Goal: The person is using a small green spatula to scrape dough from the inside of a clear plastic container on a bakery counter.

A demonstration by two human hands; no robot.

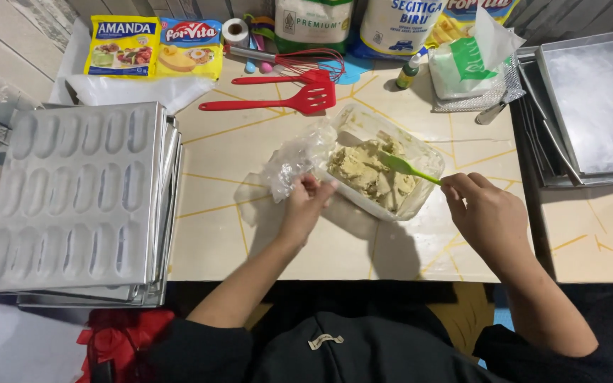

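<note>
A clear plastic container [363, 122] holding pale beige dough [367, 174] sits tilted in the middle of the table. My left hand [305, 206] grips its near-left rim, next to crumpled clear plastic wrap [294, 159]. My right hand [482, 209] holds a green spatula [404, 167] whose blade rests in the dough.
A stack of metal moulded baking trays [72, 195] lies at the left. Flat metal trays [594, 106] stand at the right. Two red slotted spatulas [278, 103], a red whisk [306, 60], yellow packets [154, 46], flour bags [313, 21] and a small bottle [409, 71] line the back.
</note>
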